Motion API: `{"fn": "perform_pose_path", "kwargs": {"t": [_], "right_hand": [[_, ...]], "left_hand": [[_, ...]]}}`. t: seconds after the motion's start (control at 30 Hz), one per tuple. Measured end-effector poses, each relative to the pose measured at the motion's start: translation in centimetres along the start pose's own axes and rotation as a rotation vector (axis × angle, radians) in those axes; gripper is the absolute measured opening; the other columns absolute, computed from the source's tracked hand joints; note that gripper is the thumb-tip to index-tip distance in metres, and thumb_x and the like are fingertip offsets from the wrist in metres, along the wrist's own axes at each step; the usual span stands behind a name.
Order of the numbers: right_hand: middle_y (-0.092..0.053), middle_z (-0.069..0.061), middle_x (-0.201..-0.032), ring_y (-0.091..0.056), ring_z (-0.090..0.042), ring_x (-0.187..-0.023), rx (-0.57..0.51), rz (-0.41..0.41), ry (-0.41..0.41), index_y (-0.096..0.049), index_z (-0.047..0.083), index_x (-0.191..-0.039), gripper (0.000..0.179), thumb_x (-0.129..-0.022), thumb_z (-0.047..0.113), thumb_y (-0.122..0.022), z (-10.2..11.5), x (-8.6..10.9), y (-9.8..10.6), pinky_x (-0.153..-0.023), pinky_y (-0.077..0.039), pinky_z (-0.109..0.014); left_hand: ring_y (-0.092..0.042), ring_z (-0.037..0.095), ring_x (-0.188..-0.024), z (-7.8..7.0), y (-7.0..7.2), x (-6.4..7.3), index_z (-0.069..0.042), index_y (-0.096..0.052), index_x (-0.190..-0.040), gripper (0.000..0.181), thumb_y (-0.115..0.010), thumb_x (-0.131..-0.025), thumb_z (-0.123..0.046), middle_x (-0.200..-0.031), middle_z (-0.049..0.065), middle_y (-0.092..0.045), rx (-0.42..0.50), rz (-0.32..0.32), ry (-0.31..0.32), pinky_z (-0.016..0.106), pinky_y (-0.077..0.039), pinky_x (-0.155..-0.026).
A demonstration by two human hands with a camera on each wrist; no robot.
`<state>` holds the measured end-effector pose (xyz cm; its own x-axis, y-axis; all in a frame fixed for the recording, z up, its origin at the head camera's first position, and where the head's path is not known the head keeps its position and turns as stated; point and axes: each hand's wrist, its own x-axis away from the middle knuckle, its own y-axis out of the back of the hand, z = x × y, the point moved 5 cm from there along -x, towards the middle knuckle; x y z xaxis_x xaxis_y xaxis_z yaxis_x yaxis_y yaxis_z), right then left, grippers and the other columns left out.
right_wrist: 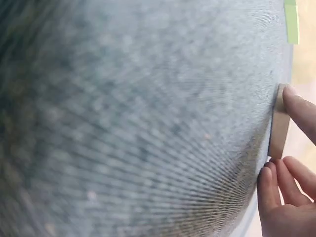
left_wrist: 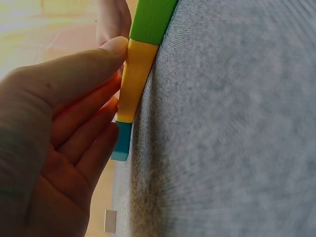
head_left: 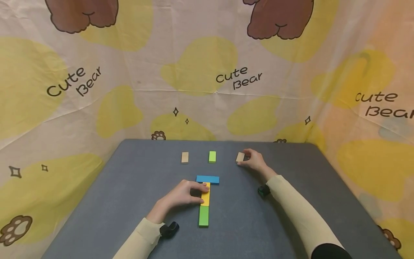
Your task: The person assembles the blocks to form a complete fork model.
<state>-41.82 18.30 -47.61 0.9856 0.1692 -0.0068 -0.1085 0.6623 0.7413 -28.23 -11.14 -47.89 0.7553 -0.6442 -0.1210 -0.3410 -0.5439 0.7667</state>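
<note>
While the left hand (head_left: 182, 193) touches the yellow block (head_left: 205, 197) with loose fingers, between blue block (head_left: 207, 179) and green block (head_left: 203, 217), we see the right hand (head_left: 256, 161) pinching a beige block (head_left: 240, 157).

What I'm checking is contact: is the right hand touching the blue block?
No, the right hand pinches a beige block, apart from the blue block.

Green block (left_wrist: 152, 19) — partly beyond left wrist view's top edge
</note>
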Motion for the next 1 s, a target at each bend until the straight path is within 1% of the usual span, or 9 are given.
{"fn": "perform_pose_path", "kwargs": {"t": [0.1, 0.43, 0.57, 0.8, 1.0], "right_hand": [[-0.050, -0.022, -0.143, -0.050, -0.038, -0.131, 0.004, -0.001, -0.011, -0.046, 0.000, -0.139, 0.072, -0.080, 0.027, -0.078, -0.16, -0.06, -0.12, -0.108, -0.043, -0.049], [-0.054, -0.021, -0.139, -0.053, -0.038, -0.127, 0.037, 0.004, 0.009, -0.050, 0.003, -0.138, 0.069, -0.080, 0.027, -0.079, -0.24, -0.31, -0.18, -0.104, -0.046, -0.050], [-0.054, -0.020, -0.139, -0.053, -0.037, -0.127, 0.023, 0.008, 0.007, -0.051, 0.003, -0.137, 0.069, -0.079, 0.026, -0.079, -0.31, -0.40, -0.18, -0.105, -0.046, -0.049], [-0.055, -0.021, -0.137, -0.054, -0.038, -0.125, 0.042, 0.002, 0.028, -0.052, 0.003, -0.136, 0.068, -0.079, 0.028, -0.079, -0.41, -0.45, -0.14, -0.103, -0.047, -0.050], [-0.055, -0.020, -0.138, -0.055, -0.037, -0.125, 0.040, 0.006, 0.026, -0.052, 0.004, -0.137, 0.068, -0.079, 0.028, -0.079, -0.53, -0.41, -0.16, -0.103, -0.047, -0.050]], "left_hand": [[-0.061, 0.008, -0.123, 0.05, -0.05, -0.01, -0.027, -0.070, -0.117, 0.037, -0.077, -0.081, -0.031, -0.120, -0.015, -0.069, 0.002, 0.001, 0.000, 0.036, -0.050, -0.103], [-0.061, 0.008, -0.122, 0.04, -0.07, -0.01, -0.027, -0.070, -0.117, 0.036, -0.077, -0.081, -0.030, -0.120, -0.014, -0.070, -0.004, -0.011, -0.013, 0.035, -0.050, -0.103], [-0.061, 0.008, -0.122, 0.02, 0.00, -0.02, -0.028, -0.070, -0.117, 0.036, -0.077, -0.081, -0.031, -0.120, -0.015, -0.070, -0.004, -0.011, -0.008, 0.036, -0.050, -0.102], [-0.061, 0.008, -0.121, 0.08, -0.01, -0.06, -0.028, -0.070, -0.117, 0.036, -0.076, -0.082, -0.031, -0.120, -0.016, -0.069, -0.008, -0.003, -0.002, 0.035, -0.050, -0.102], [-0.061, 0.008, -0.122, 0.17, -0.06, -0.10, -0.028, -0.070, -0.117, 0.037, -0.076, -0.082, -0.031, -0.120, -0.015, -0.069, 0.000, 0.003, 0.005, 0.036, -0.050, -0.103]]}}
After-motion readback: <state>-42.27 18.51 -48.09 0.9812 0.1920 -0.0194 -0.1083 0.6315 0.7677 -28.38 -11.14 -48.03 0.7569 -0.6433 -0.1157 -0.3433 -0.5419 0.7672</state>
